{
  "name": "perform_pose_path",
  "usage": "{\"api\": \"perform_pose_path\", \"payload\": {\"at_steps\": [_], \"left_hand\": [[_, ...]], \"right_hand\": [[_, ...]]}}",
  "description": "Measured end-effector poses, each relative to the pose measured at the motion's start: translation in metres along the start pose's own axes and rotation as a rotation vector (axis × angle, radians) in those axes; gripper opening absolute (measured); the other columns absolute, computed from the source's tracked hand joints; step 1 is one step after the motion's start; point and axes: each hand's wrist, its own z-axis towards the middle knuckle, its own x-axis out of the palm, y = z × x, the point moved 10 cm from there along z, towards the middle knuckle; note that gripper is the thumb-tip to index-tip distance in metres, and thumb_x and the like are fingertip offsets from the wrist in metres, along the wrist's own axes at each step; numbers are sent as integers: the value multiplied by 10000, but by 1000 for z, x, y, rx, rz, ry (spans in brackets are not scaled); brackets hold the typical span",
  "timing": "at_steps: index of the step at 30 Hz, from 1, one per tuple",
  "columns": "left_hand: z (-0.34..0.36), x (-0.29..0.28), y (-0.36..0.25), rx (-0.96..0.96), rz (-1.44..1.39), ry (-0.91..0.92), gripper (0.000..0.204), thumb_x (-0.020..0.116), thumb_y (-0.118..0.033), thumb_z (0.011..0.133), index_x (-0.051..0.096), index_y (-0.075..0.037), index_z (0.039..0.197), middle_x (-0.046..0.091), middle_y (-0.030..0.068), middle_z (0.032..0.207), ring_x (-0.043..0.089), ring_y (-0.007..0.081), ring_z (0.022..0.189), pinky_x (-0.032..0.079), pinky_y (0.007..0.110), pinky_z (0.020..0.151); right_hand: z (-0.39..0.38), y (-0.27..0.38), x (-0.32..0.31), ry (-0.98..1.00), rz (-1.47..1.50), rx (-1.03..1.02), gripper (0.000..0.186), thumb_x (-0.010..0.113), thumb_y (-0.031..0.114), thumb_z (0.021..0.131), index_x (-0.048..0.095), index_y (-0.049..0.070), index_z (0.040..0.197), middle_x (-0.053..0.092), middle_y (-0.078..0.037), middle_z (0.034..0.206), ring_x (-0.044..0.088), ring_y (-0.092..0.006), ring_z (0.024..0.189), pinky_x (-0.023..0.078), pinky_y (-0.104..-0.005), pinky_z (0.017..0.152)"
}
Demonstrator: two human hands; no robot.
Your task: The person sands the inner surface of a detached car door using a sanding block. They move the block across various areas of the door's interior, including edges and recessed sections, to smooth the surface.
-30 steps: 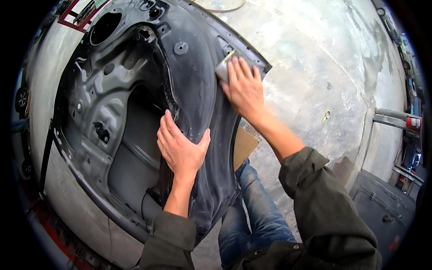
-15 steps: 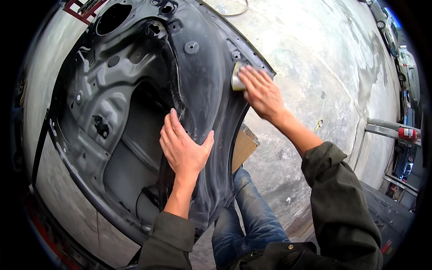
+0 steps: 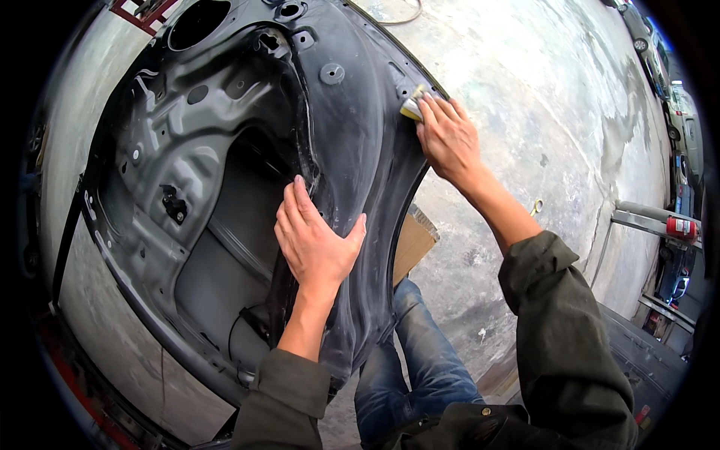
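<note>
**One grey-and-yellow pad (image 3: 412,106) pressed near the edge of a black car body panel (image 3: 352,135)**

The right hand (image 3: 450,140) grasped the pad with its fingers laid over the top; the thumb's place could not be told. The pad sat on the panel close to its outer margin (image 3: 397,56), just beside a small hole (image 3: 405,91). The left hand (image 3: 316,244) gripped nothing: its fingers lay long and its thumb stood apart, resting on the ridge beside the recessed metalwork (image 3: 196,161), apparently to steady the piece.

Good work at that spot asked for a pad kept flat, with pressure shared across several fingers rather than driven through one tip, which could have left a groove. The surface curved, so the wrist needed to stay loose and let the pad follow the contour. Near the margin and the hole a lighter touch suited best, since an edge there could have snagged the pad or grazed a knuckle. The left palm served best as a calm, broad weight, with its fingers clear of the ridge's rough-looking seam. Pale streaks (image 3: 346,296) marked the panel below that hand; wiping them would have made the surface easier to judge. A piece of cardboard (image 3: 414,247) showed beneath the panel's edge, above the concrete floor (image 3: 562,135).
</note>
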Motion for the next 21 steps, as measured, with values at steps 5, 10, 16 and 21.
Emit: {"api": "perform_pose_path", "payload": {"at_steps": [5,10,16,21], "left_hand": [[-2,-3,5,0,8,1,1081,864,-407,754,293,10,1571,429,219,1520,457,393,1332,371,509,1124],[1,2,-5,-5,28,23,1084,865,-409,750,294,13,1569,433,219,1516,454,397,1329,369,504,1123],[1,-3,-4,-15,53,54,1090,864,-410,749,294,31,1566,426,235,1517,449,415,1324,357,507,1127],[1,-5,-8,4,90,69,1088,851,-424,759,291,55,1560,419,257,1515,445,432,1321,351,515,1126]], "right_hand": [[-29,8,10,85,-47,-59,525,617,212,937,576,-113,1347,582,-278,1428,525,-367,1386,355,-443,1213],[-31,24,21,-72,172,116,623,639,142,898,502,-77,1465,458,-244,1570,367,-364,1518,275,-473,1263],[-114,83,29,142,426,-38,733,702,189,817,503,-23,1490,439,-185,1607,351,-317,1537,218,-510,1283],[-43,23,12,6,279,158,693,711,233,847,521,-12,1467,478,-172,1577,381,-288,1519,242,-552,1248]]}}
